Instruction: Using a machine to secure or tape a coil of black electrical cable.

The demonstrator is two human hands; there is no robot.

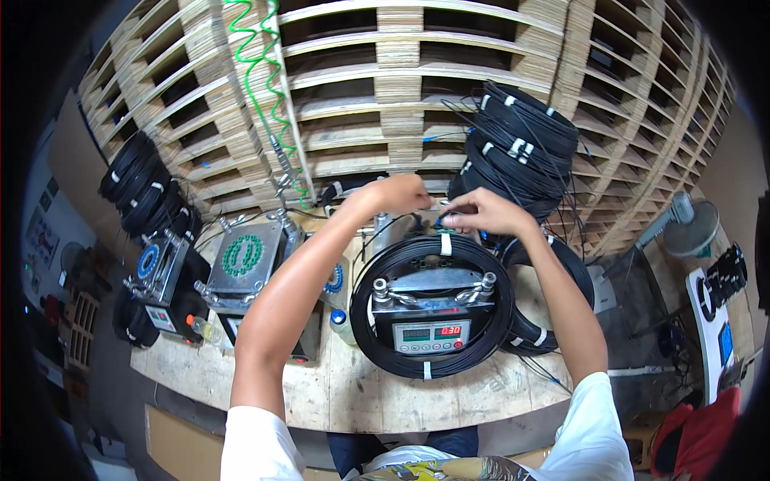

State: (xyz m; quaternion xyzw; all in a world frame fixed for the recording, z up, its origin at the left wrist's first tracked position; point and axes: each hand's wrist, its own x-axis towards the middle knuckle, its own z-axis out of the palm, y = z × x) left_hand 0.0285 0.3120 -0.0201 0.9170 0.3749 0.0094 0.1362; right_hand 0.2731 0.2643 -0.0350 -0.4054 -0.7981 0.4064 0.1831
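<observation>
In the head view, the black coil [360,321] lies around the machine [433,333], its ring framing the lit front panel, with white ties front and back. Both bare hands are just behind the machine, over the coil's far side. The left hand [401,195] has its fingers curled together, back and slightly left of the machine's middle; whether they grip anything I cannot tell. The right hand [485,213] reaches in from the machine's right, thumb and forefinger close together at a small blue-green connector [442,224]. The connector lies right at those fingertips, though at this size I cannot tell if they are clamped on it. The coil's back edge is just below the fingers.

Left of the machine stand a blue-capped bottle [340,324] and a plate with green rings [241,255]. Behind it to the right is a coil stack [517,152]; pallets [399,80] rise behind it.
</observation>
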